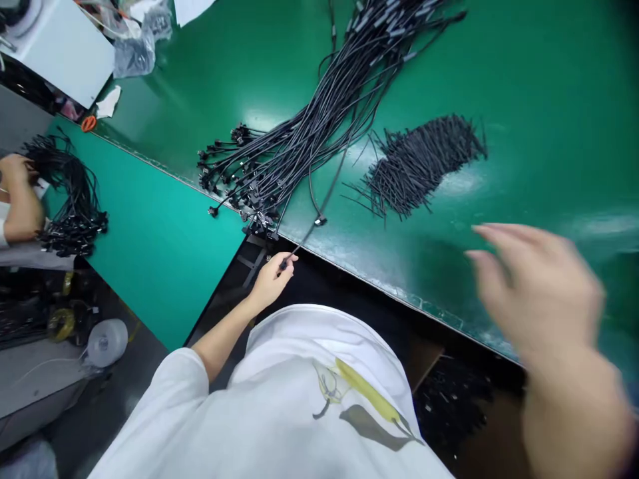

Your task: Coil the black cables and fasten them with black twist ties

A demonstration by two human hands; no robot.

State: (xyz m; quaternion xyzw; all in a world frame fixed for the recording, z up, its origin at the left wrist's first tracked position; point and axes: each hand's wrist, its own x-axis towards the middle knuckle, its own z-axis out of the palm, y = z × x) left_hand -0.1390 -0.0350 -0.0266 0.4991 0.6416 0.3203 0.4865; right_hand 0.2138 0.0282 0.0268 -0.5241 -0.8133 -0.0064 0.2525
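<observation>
My left hand (273, 283) is closed on the end of a black cable (327, 199), just off the table's front edge. That cable runs up from the fingers towards a bundle of black cables (319, 120) with small connectors at the near end. To the right, my right hand (536, 289) is above the table, blurred by motion. Its thumb and fingers are apart, and nothing shows between them. Up and left of that hand lies a heap of short, thin black strips (424, 163).
A green table (210, 73) carries these things. Another person's hand (17, 174) is at a second cable bundle (74, 199) on the left. Orange-handled scissors (88, 124), a plastic bag (134, 53) and a white machine (70, 53) stand at the upper left.
</observation>
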